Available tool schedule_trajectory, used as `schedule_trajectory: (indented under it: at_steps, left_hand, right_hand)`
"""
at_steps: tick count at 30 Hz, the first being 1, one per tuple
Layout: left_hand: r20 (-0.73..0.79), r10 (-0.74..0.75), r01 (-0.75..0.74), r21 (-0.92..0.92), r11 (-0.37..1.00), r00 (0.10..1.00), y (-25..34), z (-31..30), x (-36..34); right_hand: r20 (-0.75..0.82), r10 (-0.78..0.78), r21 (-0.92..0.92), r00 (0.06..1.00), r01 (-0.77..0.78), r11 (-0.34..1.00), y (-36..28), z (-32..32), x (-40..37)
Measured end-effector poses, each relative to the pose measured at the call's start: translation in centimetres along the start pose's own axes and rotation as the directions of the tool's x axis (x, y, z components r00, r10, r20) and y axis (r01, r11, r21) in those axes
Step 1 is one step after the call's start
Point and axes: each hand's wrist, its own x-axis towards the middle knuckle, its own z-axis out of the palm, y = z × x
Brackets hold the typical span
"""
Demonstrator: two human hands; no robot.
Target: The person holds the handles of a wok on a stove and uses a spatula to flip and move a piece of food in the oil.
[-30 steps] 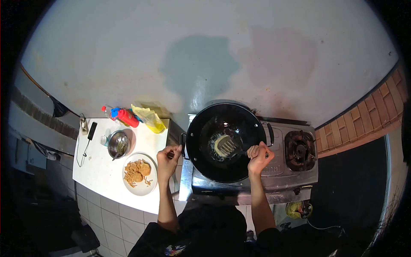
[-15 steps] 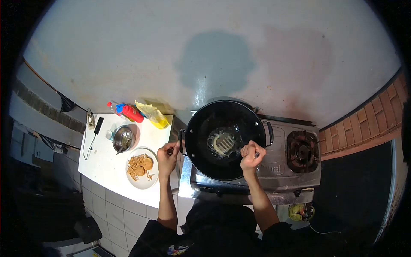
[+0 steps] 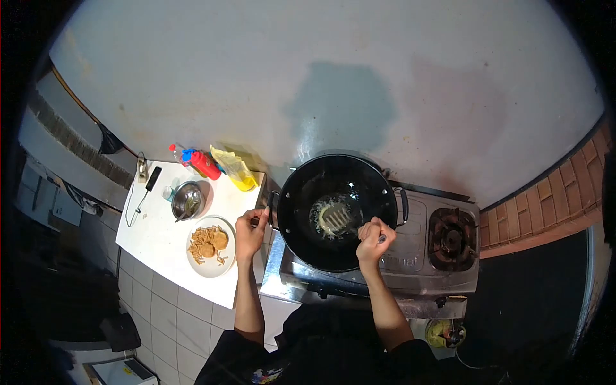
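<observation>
A black wok [image 3: 372, 176] sits on the stove, with bubbling oil in its bottom. My right hand [image 3: 375, 240] is closed around the handle of a slotted spatula [image 3: 336, 218]. The spatula's head lies in the oil, against a pale piece of food [image 3: 326, 215] that it partly hides. At the wok's left side, my left hand [image 3: 251, 231] is closed with its fingertips at the wok handle [image 3: 272, 204]. A plate [image 3: 206, 272] of fried patties and strips of fried food stands left of that hand.
On the white table [image 3: 147, 237] are a metal bowl [image 3: 188, 199], a whisk-like tool with a black handle [image 3: 153, 178], a red bottle [image 3: 208, 167] and a yellow pouch [image 3: 239, 174]. A second burner [image 3: 452, 239] is at the right. A wall [image 3: 256, 77] rises behind the stove.
The view has shifted slightly. My right hand has moved a little down and left with the spatula, whose head still lies in the oil. My left hand stays at the wok handle.
</observation>
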Motion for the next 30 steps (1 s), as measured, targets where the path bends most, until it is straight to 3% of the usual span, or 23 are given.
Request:
schedule_trajectory:
  at_steps: [4,13,19,22,27,30]
  left_hand:
    - [-0.035,0.058,-0.058,0.006,0.998,0.998,0.1,0.4,-0.2]
    - [-0.057,0.030,-0.031,-0.003,1.000,0.998,-0.3,0.6,-0.2]
    - [-0.091,0.073,-0.068,0.063,0.996,0.993,-0.5,0.6,-0.1]
    - [-0.069,0.019,-0.015,0.047,0.999,0.997,-0.6,0.5,-0.2]
    - [-0.070,0.016,-0.011,0.070,0.997,0.997,0.1,0.5,-0.1]
    - [-0.091,0.043,-0.042,0.009,0.999,0.995,-1.4,0.9,-0.1]
  right_hand:
    - [-0.001,0.013,0.059,1.000,-0.013,0.998,-0.2,-0.2,0.2]
    - [0.005,-0.071,0.171,0.997,0.069,0.983,-0.7,-0.5,0.3]
    - [0.013,-0.039,0.115,0.999,0.037,0.993,0.1,-0.4,0.7]
    - [0.027,-0.011,0.016,1.000,0.010,1.000,0.2,-0.6,0.5]
    - [0.128,0.002,-0.044,0.992,0.003,0.999,0.6,-1.0,0.9]
    - [0.151,0.015,0.015,0.988,-0.017,1.000,-0.4,-0.7,1.3]
